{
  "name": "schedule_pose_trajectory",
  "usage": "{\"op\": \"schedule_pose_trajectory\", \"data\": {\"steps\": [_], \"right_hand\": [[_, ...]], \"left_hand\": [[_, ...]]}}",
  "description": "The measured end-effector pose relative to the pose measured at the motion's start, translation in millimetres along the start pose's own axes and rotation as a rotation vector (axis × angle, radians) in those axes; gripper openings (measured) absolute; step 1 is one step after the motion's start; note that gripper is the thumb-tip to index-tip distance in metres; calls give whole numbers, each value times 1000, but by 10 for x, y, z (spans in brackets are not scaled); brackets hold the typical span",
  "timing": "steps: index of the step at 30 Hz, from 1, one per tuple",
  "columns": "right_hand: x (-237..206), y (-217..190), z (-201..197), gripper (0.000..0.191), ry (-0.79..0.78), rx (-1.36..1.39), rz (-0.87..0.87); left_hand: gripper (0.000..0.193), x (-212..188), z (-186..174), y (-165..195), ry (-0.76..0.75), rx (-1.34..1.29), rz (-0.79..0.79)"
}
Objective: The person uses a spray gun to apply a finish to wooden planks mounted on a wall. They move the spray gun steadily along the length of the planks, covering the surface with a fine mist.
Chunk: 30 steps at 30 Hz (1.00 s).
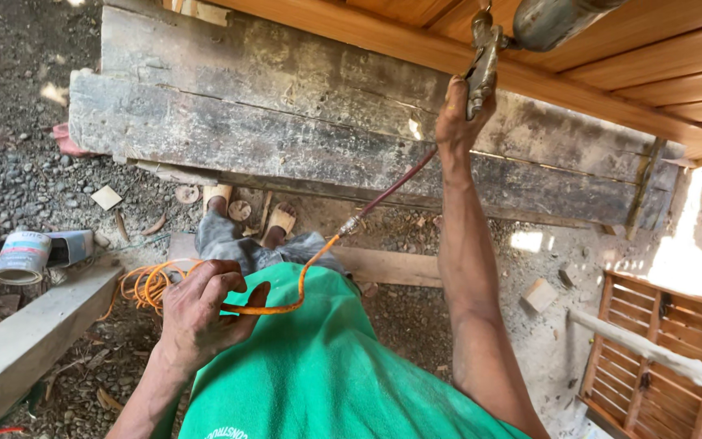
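My right hand [458, 114] is raised overhead and grips the handle of a metal spray gun [485, 57], whose cup [554, 18] sits against the varnished wooden boards [611, 49]. A dark red hose [396, 185] runs down from the gun to a coupling, where it joins an orange air hose [306, 272]. My left hand [201, 313] is closed around that orange hose in front of my green shirt [327, 366]. The rest of the orange hose lies coiled [144, 284] on the ground at the left. My bare feet [249, 215] stand on a plank far below.
Two weathered grey beams [245, 122] run across below the boards. Gravel ground lies underneath, with a tipped can [30, 256], wood offcuts [539, 294] and a concrete edge [18, 341] at the left. A slatted wooden panel [652, 358] and a pale pole [652, 351] are at the right.
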State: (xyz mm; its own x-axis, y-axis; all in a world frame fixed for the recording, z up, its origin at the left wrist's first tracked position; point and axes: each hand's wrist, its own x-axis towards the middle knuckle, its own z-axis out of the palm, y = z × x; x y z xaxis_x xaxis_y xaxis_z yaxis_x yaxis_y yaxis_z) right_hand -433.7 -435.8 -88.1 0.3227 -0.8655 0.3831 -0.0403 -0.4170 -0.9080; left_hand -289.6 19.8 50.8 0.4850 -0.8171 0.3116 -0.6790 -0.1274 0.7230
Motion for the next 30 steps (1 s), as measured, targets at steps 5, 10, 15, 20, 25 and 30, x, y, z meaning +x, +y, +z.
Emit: {"op": "schedule_pose_trajectory", "data": {"steps": [5, 10, 15, 20, 25, 30], "right_hand": [[-151, 396, 187, 22, 11, -75, 94], [-330, 764, 364, 20, 9, -119, 177], [-514, 1044, 496, 15, -13, -188, 193], [-601, 1073, 630, 18, -44, -158, 314], [-641, 790, 693, 18, -106, -10, 174], [-347, 57, 593, 19, -84, 108, 182]], "left_hand": [[39, -38, 11, -29, 5, -1, -9], [39, -64, 37, -60, 21, 46, -9], [40, -129, 62, -69, 46, 59, -21], [38, -209, 119, -82, 44, 57, -78], [37, -284, 230, -112, 60, 48, -113], [37, -310, 368, -124, 49, 11, -104]]}}
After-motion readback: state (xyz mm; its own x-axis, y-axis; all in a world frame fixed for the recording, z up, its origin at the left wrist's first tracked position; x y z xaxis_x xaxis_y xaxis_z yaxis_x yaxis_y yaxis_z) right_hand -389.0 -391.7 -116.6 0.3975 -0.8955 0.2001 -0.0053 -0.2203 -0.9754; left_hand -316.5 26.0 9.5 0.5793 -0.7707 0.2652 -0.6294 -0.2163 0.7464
